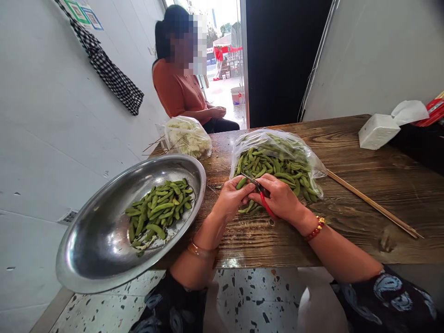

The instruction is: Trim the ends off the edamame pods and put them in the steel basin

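Observation:
My left hand (231, 198) pinches a green edamame pod (242, 183) between thumb and fingers. In my right hand (280, 196) is a pair of scissors (266, 203) with red handles, its blades reaching to the pod. Both hands are close together over the table, just in front of a clear plastic bag (274, 137) spilling many edamame pods (255, 159). To the left, a large steel bowl (104, 222) holds a heap of edamame pods (157, 206) and small trimmings.
On the wooden table (350, 162) lie thin wooden skewers (374, 203) at right and a bag of pale vegetables (189, 136) at the far left. A tissue pack (378, 132) sits at the back right. A person in an orange shirt (180, 90) sits beyond the table.

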A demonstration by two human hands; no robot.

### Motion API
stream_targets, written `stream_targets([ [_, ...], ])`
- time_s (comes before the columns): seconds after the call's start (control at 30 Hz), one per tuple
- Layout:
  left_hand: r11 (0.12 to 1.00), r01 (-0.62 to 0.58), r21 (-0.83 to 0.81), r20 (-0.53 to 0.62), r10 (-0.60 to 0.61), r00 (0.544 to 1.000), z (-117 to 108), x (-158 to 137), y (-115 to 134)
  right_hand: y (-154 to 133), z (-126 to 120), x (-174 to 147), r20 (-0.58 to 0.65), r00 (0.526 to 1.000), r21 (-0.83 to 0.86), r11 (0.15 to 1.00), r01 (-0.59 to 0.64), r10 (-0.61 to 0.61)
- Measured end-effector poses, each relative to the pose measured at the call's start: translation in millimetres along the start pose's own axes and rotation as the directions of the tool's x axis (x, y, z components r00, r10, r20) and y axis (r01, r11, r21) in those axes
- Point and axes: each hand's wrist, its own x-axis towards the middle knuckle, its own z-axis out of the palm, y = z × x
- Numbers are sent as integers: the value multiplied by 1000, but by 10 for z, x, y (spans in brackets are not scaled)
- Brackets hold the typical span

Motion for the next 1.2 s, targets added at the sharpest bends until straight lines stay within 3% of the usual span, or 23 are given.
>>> stream_targets([
  [0.23,997,-26,73,-56,31,998,-44,30,-1,10,8,12,28,999,-64,998,-17,18],
  [0.53,957,-74,282,-107,108,988,-90,80,-19,36,-3,25,70,997,-113,993,-26,34],
  [0.77,847,-118,519,-137,219,966,-101,73,6,50,-4,38,96,994,-102,994,-38,48],
  [0.83,888,-108,447,-141,189,972,-96,64,11,59,-18,45,88,994,-63,997,-53,59],
  [0.97,994,-81,72,-143,90,986,-96,65,11,93,-64,50,6,994,24,994,-108,108],
  [1.07,985,-106,-136,-198,78,977,-108,82,22,116,-85,44,-36,993,20,994,-111,112],
  [1.2,950,-112,-291,-254,36,967,-122,90,60,104,-75,26,-22,996,-17,996,-90,89],
])
